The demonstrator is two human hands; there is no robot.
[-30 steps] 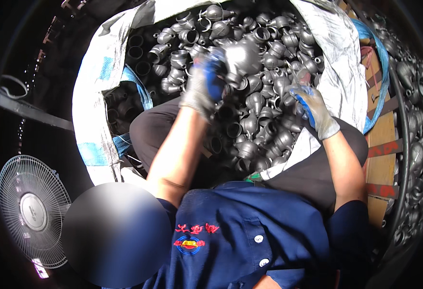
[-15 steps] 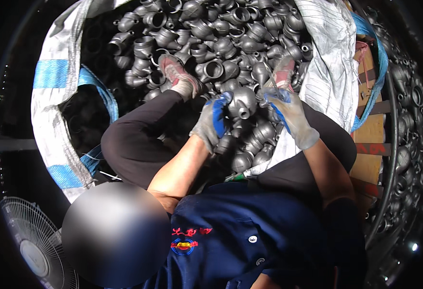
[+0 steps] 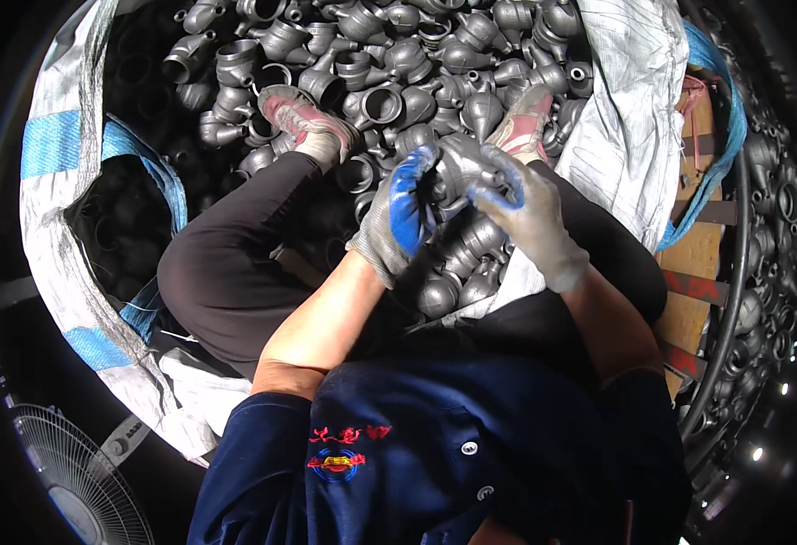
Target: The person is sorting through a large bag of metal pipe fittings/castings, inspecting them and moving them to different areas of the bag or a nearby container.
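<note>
In my left hand [image 3: 400, 216], gloved in grey with a blue palm, is a rounded dark-grey hollow fitting [image 3: 457, 168]. The fingers wrap its left side. My right hand [image 3: 536, 222], in a matching glove, works at the fitting's right side with curled fingers. Motion blurs those fingers, and whatever they grip is hidden. Just below both hands, more grey fittings [image 3: 471, 243] lie between my legs.
A heap of similar fittings [image 3: 407, 59] fills the large white woven bag [image 3: 630, 100] around my legs. Blue straps [image 3: 158, 168] hang at its sides. Wooden boards [image 3: 700, 250] stand to the right, with more parts beyond. A fan [image 3: 76, 481] is at lower left.
My right hand has moved left and inward onto the fitting; the thin pointed tool seen in it earlier no longer shows. The fitting has turned in my left hand. The view has shifted slightly.
</note>
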